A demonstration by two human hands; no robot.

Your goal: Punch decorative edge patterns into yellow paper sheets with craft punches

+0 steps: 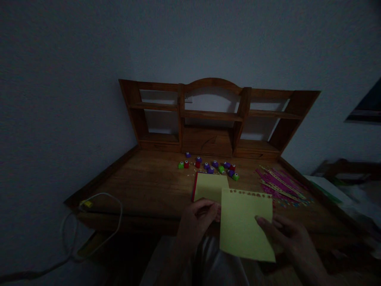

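A yellow sheet of paper [246, 226] with a row of small punched shapes along its top edge is pinched on its right side by my right hand [281, 234], thumb on top. My left hand [199, 220] is beside the sheet's left edge, its fingers curled together; what they hold, if anything, I cannot make out. Behind the sheet lies a yellow paper pad [210, 186] with a red left edge, partly hidden. Beyond it stand several small craft punches [215, 163] in purple, green and red with white tops.
Magenta and yellow punched paper strips [281, 184] lie at the right with small bits scattered near them. A wooden shelf unit [208, 116] stands at the back of the wooden desk [143, 186]. A white cable [121, 210] loops over the desk's left front edge.
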